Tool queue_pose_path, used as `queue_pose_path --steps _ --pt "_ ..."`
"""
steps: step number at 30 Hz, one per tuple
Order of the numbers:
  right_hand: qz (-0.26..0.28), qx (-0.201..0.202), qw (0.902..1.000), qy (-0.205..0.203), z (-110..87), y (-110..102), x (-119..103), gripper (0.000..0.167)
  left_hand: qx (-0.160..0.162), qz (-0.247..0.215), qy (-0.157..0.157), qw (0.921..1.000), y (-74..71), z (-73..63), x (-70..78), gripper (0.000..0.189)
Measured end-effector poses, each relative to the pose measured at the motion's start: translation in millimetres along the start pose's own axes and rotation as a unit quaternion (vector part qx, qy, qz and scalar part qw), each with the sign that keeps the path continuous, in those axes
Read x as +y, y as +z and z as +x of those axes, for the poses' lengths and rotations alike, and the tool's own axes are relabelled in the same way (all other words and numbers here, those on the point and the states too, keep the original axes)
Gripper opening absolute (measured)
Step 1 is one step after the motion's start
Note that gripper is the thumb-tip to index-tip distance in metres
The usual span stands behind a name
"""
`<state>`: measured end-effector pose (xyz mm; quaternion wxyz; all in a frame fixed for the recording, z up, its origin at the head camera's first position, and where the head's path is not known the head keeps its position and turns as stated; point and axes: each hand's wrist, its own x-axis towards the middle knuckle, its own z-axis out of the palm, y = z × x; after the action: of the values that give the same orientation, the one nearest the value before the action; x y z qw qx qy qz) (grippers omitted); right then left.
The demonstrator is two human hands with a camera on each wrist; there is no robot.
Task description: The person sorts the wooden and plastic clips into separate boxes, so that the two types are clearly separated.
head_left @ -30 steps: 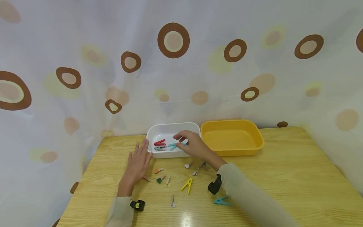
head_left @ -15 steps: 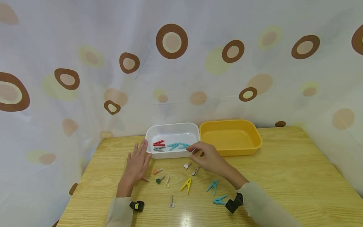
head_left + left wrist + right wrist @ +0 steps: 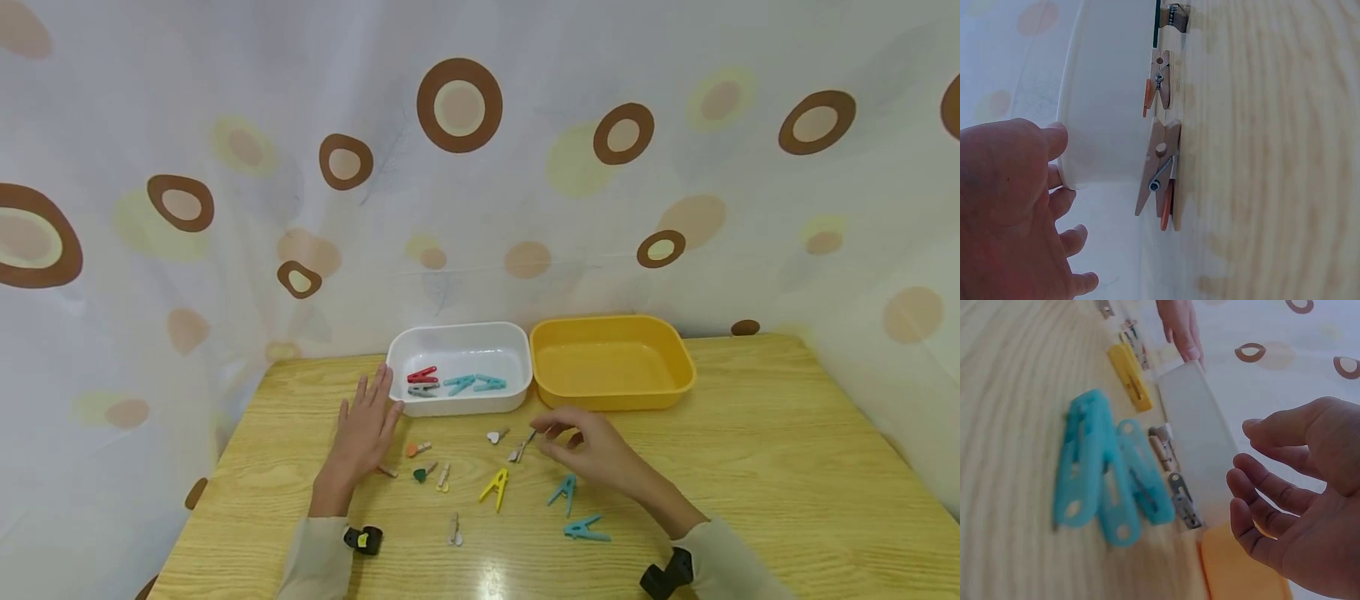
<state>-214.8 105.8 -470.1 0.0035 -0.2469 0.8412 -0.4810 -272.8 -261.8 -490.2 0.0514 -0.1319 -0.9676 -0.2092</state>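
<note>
My left hand [image 3: 360, 437] rests with spread fingers against the left end of the white tray [image 3: 457, 407]; the left wrist view shows its fingertips at the rim. Just in front of the trays hovers my right hand [image 3: 592, 450], its fingers loosely bent around nothing in the right wrist view. Below its fingertips lie a grey clothespin [image 3: 1183, 503] and a wooden one [image 3: 517, 455]. Two blue clothespins [image 3: 564, 493] and a yellow clothespin [image 3: 495, 488] lie nearer on the table. Inside the white tray are a red clothespin [image 3: 422, 376], a grey one and two light blue clothespins [image 3: 459, 383].
A yellow tray [image 3: 615, 401] stands right of the white one, against the patterned cloth [image 3: 480, 208]. Several small wooden clothespins [image 3: 454, 529] with coloured hearts are scattered at the left middle of the table [image 3: 787, 483], one partly behind my left hand.
My right hand has moved from over the white tray rightward and toward me, down to the table. A second light blue clothespin is now visible in the tray. My left hand stays put.
</note>
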Motion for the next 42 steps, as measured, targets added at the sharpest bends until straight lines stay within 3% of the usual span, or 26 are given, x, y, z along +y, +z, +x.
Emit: queue_pose_path --steps 9,20,26,42 --pt "0.012 -0.026 0.9993 0.023 -29.0 0 14 0.025 -0.007 -0.004 0.002 1.0000 0.5 0.4 4.8 0.063" --pt "-0.008 -0.043 0.9988 -0.022 -52.5 -4 29 0.027 -0.004 -0.009 0.009 0.9999 4.1 2.3 8.8 0.063" --pt "-0.022 -0.048 0.9986 -0.007 -56.7 -5 34 0.032 -0.012 -0.001 0.002 0.9999 3.2 3.1 9.4 0.064" --pt "-0.036 -0.051 0.9979 0.017 -53.2 -2 32 0.018 -0.013 0.004 -0.003 0.9999 -2.3 -0.8 2.1 0.064"
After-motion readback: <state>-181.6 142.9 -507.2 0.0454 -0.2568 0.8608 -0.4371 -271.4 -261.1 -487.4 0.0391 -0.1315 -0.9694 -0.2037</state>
